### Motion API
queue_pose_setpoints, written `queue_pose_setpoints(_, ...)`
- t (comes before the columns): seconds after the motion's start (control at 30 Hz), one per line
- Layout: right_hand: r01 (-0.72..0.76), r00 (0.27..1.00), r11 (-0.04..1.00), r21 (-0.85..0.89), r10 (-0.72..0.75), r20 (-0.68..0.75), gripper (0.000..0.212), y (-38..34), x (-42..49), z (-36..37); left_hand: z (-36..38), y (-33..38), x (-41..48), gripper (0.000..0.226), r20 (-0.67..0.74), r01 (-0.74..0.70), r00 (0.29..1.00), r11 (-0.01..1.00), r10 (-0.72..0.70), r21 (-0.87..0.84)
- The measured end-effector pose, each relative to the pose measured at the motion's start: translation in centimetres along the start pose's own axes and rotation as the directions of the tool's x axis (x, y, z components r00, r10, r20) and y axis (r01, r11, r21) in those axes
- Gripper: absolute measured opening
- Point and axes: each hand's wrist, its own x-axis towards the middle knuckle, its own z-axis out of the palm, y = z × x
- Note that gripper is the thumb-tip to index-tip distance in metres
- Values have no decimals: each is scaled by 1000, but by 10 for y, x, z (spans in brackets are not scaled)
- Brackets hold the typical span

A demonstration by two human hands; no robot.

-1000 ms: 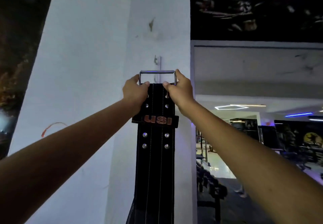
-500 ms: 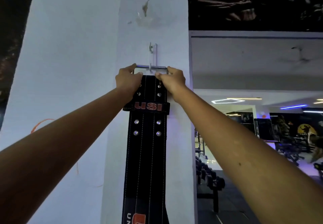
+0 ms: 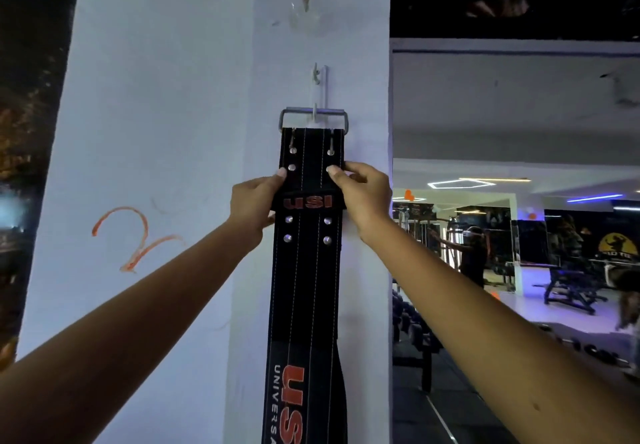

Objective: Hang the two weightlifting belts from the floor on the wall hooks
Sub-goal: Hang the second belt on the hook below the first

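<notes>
A black weightlifting belt [image 3: 306, 288] with red USI lettering hangs down the white pillar. Its metal buckle [image 3: 313, 119] rests over a white wall hook [image 3: 320, 94]. My left hand [image 3: 254, 206] pinches the belt's left edge just below the buckle, thumb on the front. My right hand [image 3: 363, 194] pinches the right edge at the same height. Only this one belt is in view.
The white pillar [image 3: 173, 132] has an orange scribble on its left face. To the right the gym opens out: a dumbbell rack [image 3: 412, 333] low beside the pillar, benches further back and a person [image 3: 472, 256] standing far off.
The buckle has gone onto the hook and hangs there. Both hands have slid down from the buckle to the belt's edges beside the USI loop.
</notes>
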Motion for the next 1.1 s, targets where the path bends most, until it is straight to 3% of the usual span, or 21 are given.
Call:
queue_pose_setpoints(0.07, -104, 994, 993, 53, 105, -8, 49, 5, -9, 0, 0, -10, -12, 34, -1, 8, 1000, 998, -8, -58)
queue_pose_setpoints(0.13, -262, 965, 954, 145, 257, 55, 85, 14, -19, 0, 1, -16, -24, 41, 13, -9, 1000, 993, 10, -117)
queue_pose_setpoints(0.2, -348, 936, 916, 201, 329, 125, 105, 33, -32, -3, -2, -25, -36, 39, 40, -1, 999, 987, 8, -162)
queue_pose_setpoints(0.23, -351, 932, 918, 186, 324, 161, 100, 45, -40, -4, -6, -34, -43, 37, 65, -1, 998, 989, 11, -149)
queue_pose_setpoints(0.37, -286, 918, 956, 65, 254, 303, 22, 81, -93, -14, -30, -88, -85, 39, 152, 27, 988, 1000, -25, -12)
queue_pose_setpoints(0.43, -315, 896, 946, 80, 269, 353, 10, 96, -112, -21, -43, -120, -112, 38, 143, 61, 988, 998, -59, -14)
queue_pose_setpoints(0.57, -199, 940, 979, 35, 180, 290, 11, 110, -138, -23, -51, -177, -169, 43, 96, 135, 987, 990, -131, -45)
queue_pose_setpoints(0.63, -196, 934, 980, -24, 194, 299, 25, 119, -156, -21, -53, -191, -187, 42, 53, 169, 985, 983, -165, -74)
queue_pose_setpoints(0.73, -269, 899, 962, -46, 268, 347, 55, 143, -191, -27, -61, -196, -192, 19, 69, 139, 988, 989, -135, -52)
queue_pose_setpoints(0.8, -337, 867, 941, -33, 324, 378, 47, 160, -208, -35, -65, -197, -191, 12, 113, 89, 990, 996, -88, -6)
queue_pose_setpoints(0.9, -481, 777, 876, -32, 442, 448, 22, 180, -231, -47, -67, -201, -194, 20, 120, 35, 992, 998, -41, 49)
queue_pose_setpoints(0.97, -527, 756, 850, 2, 467, 459, 20, 192, -245, -51, -69, -210, -195, 23, 100, -18, 995, 993, 7, 114)
queue_pose_setpoints(1.1, -523, 781, 853, 3, 477, 404, 12, 196, -250, -51, -68, -224, -199, 37, 26, 123, 992, 991, -124, 47)
